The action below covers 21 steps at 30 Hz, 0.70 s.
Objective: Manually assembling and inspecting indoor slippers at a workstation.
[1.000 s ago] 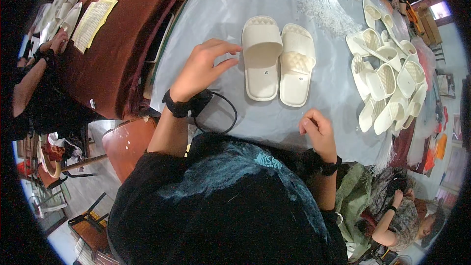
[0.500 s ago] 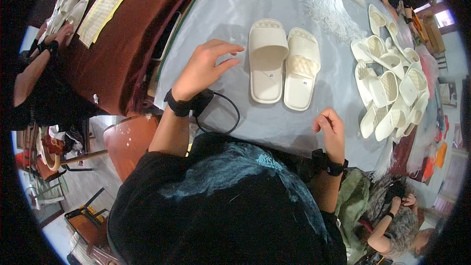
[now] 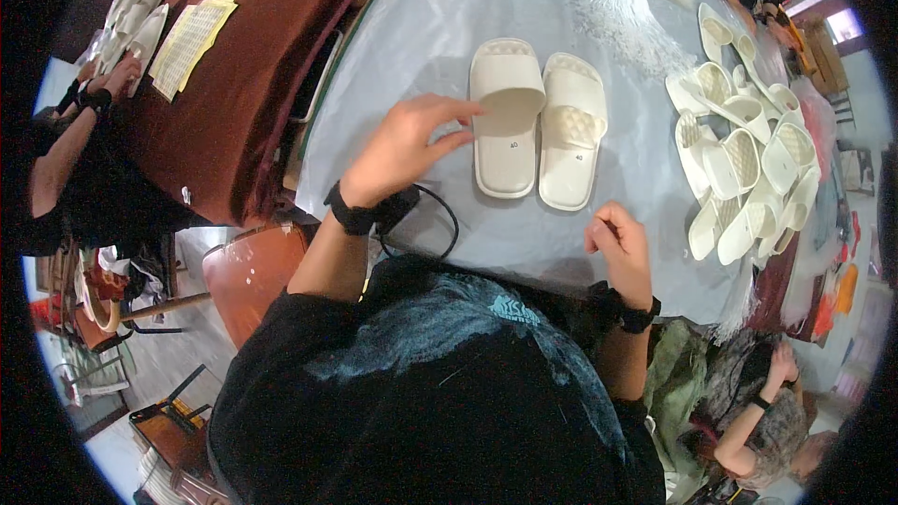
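Observation:
Two cream slide slippers lie side by side, soles down and toes away from me. My left hand [image 3: 402, 148] is open, thumb and forefinger apart. Its fingertips reach the left edge of the left slipper [image 3: 506, 164], just beside the strap; whether they press on it I cannot tell. The right slipper [image 3: 569, 168] shows a quilted footbed under its strap. Below that slipper's heel, apart from it, my right hand [image 3: 619, 243] hovers with curled fingers; anything inside them is hidden. Both wrists wear black bands, and a black cable [image 3: 449, 215] loops from the left one.
Several cream slippers [image 3: 739, 164] are heaped on the right of the plastic-covered table [image 3: 393, 47]. A brown-covered table [image 3: 238, 84] with yellow-edged paper sheets [image 3: 192, 42] stands at left. Other people's hands [image 3: 117, 75] work at far left; another person [image 3: 758, 421] is at lower right.
My left hand has moved slightly right and down, onto the left slipper's edge. A thin dark line on that slipper's footbed no longer shows. My right hand has shifted slightly left.

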Each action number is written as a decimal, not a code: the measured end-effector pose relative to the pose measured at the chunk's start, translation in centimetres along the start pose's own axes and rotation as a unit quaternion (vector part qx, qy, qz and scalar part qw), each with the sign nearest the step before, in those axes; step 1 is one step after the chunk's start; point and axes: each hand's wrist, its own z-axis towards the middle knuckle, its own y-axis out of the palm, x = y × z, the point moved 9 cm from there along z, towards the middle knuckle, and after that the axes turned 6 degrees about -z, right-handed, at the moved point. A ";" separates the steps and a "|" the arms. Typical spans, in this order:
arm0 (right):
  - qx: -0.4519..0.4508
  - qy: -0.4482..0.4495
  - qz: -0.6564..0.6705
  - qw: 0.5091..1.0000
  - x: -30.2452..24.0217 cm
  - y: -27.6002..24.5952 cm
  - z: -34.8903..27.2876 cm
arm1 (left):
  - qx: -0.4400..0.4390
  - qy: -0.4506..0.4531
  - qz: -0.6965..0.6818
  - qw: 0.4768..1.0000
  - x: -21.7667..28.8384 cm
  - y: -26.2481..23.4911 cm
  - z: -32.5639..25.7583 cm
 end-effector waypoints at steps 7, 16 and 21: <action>-0.039 -0.036 -0.053 0.997 -1.8 3.3 1.5 | -0.112 0.067 -0.043 0.991 3.7 7.0 -1.1; -0.009 -0.082 -0.144 0.986 -2.4 1.3 6.3 | -0.053 0.010 -0.024 0.998 1.1 4.1 -0.1; -0.009 -0.090 -0.225 0.970 -2.4 0.8 9.9 | 0.018 -0.066 0.056 0.996 -2.7 -1.0 2.8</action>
